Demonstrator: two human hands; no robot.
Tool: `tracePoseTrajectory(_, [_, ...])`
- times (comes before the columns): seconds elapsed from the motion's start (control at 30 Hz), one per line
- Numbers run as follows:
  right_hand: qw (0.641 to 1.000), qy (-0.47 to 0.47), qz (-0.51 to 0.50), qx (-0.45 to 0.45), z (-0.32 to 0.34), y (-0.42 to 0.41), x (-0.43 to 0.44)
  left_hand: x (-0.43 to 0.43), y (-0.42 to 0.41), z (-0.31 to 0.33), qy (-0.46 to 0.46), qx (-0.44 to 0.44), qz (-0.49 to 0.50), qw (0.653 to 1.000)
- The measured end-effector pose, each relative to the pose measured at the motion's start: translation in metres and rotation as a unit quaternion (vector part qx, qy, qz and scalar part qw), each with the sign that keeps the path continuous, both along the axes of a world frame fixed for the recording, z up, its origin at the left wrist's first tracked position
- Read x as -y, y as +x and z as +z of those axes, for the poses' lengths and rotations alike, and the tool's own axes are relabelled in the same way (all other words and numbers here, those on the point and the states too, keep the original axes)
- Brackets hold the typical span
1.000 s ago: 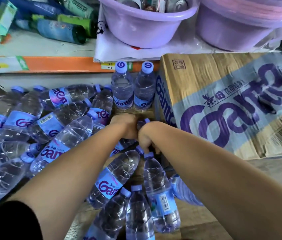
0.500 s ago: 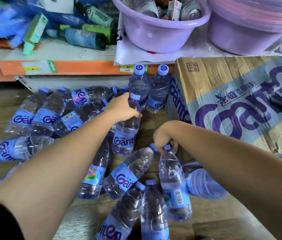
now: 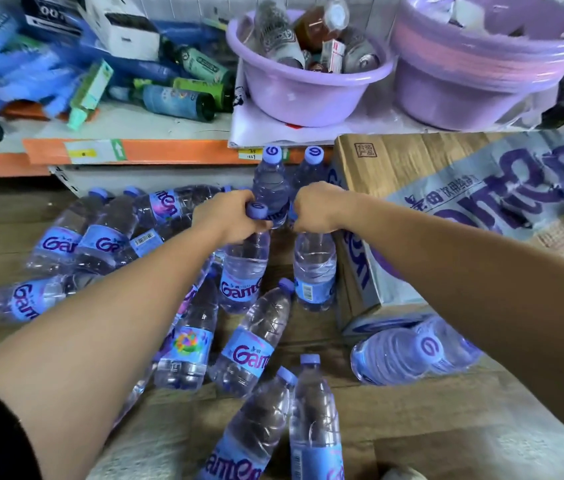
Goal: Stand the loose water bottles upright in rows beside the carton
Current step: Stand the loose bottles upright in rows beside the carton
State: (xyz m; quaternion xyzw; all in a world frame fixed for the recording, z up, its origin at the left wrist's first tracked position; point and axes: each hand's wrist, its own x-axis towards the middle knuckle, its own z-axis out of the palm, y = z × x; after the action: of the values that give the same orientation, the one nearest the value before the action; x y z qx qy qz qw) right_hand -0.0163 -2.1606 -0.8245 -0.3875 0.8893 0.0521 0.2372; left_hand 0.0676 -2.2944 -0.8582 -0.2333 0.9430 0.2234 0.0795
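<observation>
Two clear plastic water bottles with purple caps, one in your left hand [image 3: 235, 216] at [image 3: 244, 268], one in your right hand [image 3: 315, 209] at [image 3: 315, 268], each clasped at the neck, stand beside the printed cardboard carton [image 3: 447, 188], before the upright pair [image 3: 270, 181]. Set down carelessly, either may topple among the lying bottles [image 3: 249, 344]. The right cap is hidden.

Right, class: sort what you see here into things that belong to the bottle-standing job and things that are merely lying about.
Part of the job:
- left hand and right hand, each gripping a bottle's top
- two standing bottles
- loose bottles on the floor
- carton

Just lying about:
- purple basins
- shelf clutter
</observation>
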Motion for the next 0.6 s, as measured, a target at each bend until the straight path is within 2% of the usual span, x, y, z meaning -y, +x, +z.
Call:
tracePoseTrajectory(0.2, [0.989,-0.108,-0.079,-0.063,-0.002,-0.012,-0.001,-0.010,0.000,0.003,-0.048,-0.058,0.010,0.997])
tracePoseTrajectory(0.3, [0.979,-0.126,-0.158,-0.030,-0.006,-0.025,0.003,-0.015,-0.004,0.003,-0.050,-0.086,0.004,0.995])
tracePoseTrajectory(0.43, [0.967,-0.154,-0.202,-0.013,-0.011,-0.028,0.004,-0.012,-0.014,0.000,-0.020,-0.104,0.037,0.994])
tracePoseTrajectory(0.6, [0.952,-0.212,-0.216,-0.038,-0.018,-0.027,0.007,-0.011,-0.027,-0.001,0.017,-0.130,0.072,0.989])
